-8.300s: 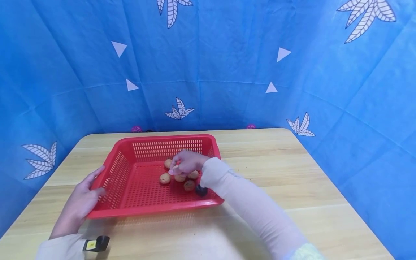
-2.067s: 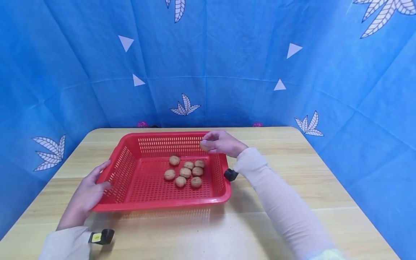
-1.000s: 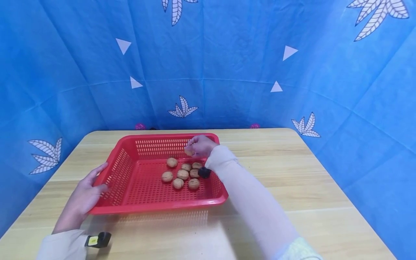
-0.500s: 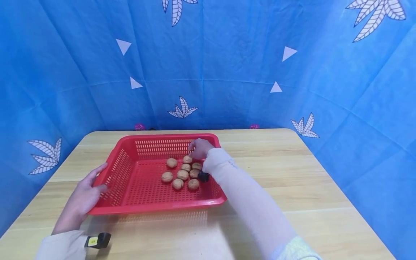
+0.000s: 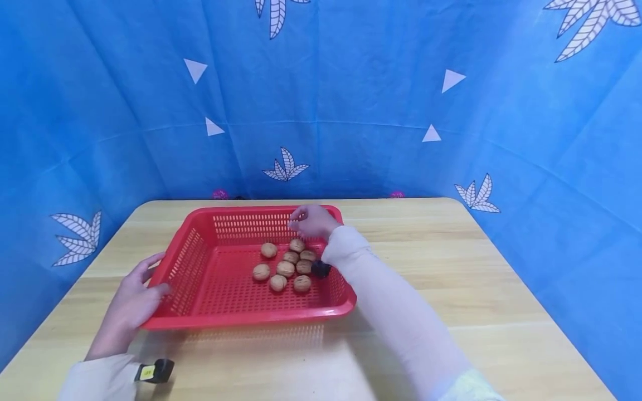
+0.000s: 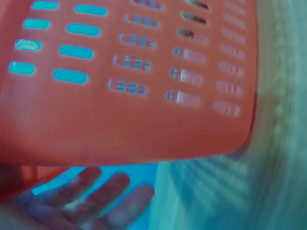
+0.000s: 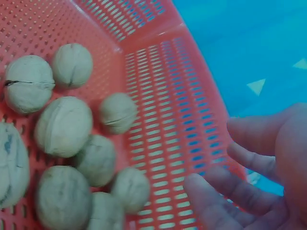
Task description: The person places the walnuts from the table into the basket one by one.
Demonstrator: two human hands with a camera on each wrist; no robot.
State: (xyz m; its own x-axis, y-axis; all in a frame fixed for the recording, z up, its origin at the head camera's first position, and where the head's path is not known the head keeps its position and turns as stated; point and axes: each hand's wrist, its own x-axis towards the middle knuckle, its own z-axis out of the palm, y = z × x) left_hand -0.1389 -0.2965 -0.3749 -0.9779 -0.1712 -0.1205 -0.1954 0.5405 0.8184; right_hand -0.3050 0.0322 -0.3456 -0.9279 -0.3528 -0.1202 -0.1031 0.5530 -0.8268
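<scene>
A red perforated plastic basket point(image 5: 251, 319) sits on the table with several walnuts point(image 5: 285, 268) loosely clustered in its right half. My left hand point(image 5: 127, 303) grips the basket's left side, thumb over the inner wall; the left wrist view shows its fingers point(image 6: 120, 211) at the rim. Over the back right of the basket hovers my right hand point(image 5: 315, 221), slightly above the rearmost walnut point(image 5: 297, 245). In the right wrist view its fingers are apart and relaxed, holding nothing, beside the slotted wall. My right wrist camera hides a little of the basket floor.
The wooden table point(image 5: 426, 267) extends to the right of the basket and in front of it. A blue curtain point(image 5: 341, 100) with white leaves and triangles hangs behind and at both sides. A black wrist camera point(image 5: 161, 370) sits on the left sleeve.
My right hand brought a walnut in over the basket's right side, set it at the back of the cluster, let go and rose slightly. My left hand stays on the basket.
</scene>
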